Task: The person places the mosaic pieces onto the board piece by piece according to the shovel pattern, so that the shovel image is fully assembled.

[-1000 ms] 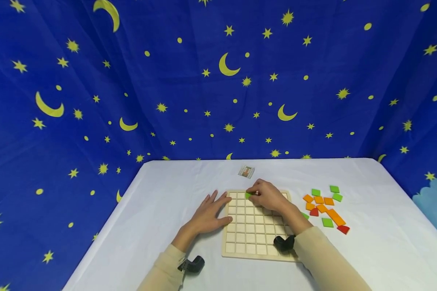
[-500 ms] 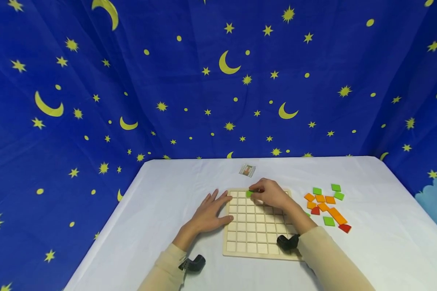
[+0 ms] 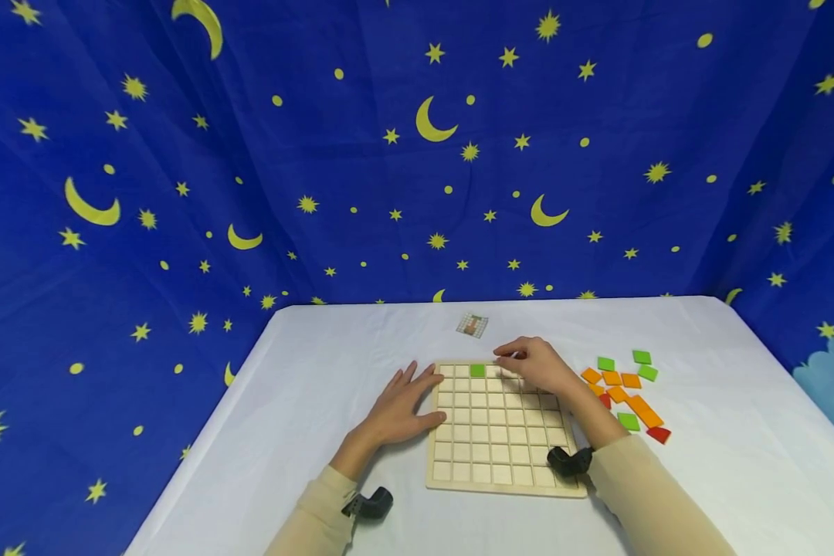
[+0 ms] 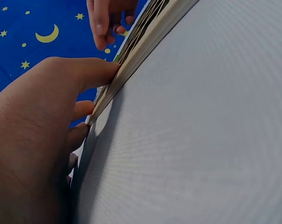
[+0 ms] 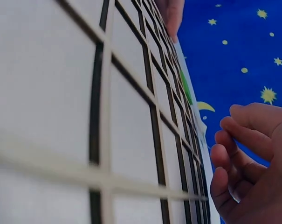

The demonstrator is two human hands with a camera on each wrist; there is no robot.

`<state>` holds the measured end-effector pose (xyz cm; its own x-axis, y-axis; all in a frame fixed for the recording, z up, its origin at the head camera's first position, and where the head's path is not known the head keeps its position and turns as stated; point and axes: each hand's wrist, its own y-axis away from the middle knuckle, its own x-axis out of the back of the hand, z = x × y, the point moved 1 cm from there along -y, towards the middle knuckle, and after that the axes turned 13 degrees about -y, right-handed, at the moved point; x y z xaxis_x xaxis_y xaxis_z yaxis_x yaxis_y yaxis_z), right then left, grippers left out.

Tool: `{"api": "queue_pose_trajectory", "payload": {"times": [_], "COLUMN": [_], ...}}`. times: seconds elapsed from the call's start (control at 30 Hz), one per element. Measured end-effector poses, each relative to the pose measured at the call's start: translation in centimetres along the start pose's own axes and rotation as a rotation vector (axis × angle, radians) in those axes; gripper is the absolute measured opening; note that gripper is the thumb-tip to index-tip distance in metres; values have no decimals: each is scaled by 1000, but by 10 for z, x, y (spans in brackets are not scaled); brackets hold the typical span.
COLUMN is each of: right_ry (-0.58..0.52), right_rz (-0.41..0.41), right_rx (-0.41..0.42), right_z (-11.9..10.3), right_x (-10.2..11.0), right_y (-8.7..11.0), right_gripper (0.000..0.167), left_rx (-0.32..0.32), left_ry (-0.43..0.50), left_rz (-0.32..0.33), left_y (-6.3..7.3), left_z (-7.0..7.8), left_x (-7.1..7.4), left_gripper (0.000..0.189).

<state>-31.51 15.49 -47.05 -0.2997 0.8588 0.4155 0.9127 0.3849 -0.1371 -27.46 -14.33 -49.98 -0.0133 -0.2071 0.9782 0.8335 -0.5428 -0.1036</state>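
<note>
A wooden grid board lies on the white table, and one green square tile sits in a cell of its far row. My left hand rests at the board's left edge, fingers spread, thumb and fingertips on the rim. Over the far right part of the board hovers my right hand, its fingers loosely bent and nothing between them. In the right wrist view the green tile's edge shows beyond the grid bars, away from the right fingertips.
Right of the board lie loose tiles: several green squares, several orange squares, a long orange piece and red pieces. A small printed card lies behind the board. A blue star-patterned curtain surrounds the table.
The right hand has let go of the green tile and moved right, leaving the tile in its cell. My left hand stays in place at the board's edge.
</note>
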Motion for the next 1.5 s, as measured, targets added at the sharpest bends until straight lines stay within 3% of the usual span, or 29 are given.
{"api": "queue_pose_trajectory", "payload": {"times": [0.33, 0.5, 0.73, 1.5], "right_ry": [-46, -9, 66, 220], "right_rz": [50, 81, 96, 182], "right_rx": [-63, -99, -56, -165], "right_z": [4, 8, 15, 29], "right_x": [18, 28, 45, 80], "right_y": [12, 18, 25, 54], "right_gripper": [35, 35, 33, 36], "left_rx": [16, 7, 4, 17], "left_ry": [-7, -2, -4, -1], "left_rz": [-7, -2, -8, -5], "left_y": [-2, -1, -1, 0], "left_z": [2, 1, 1, 1], "left_x": [2, 1, 2, 1], "left_gripper": [71, 71, 72, 73]}}
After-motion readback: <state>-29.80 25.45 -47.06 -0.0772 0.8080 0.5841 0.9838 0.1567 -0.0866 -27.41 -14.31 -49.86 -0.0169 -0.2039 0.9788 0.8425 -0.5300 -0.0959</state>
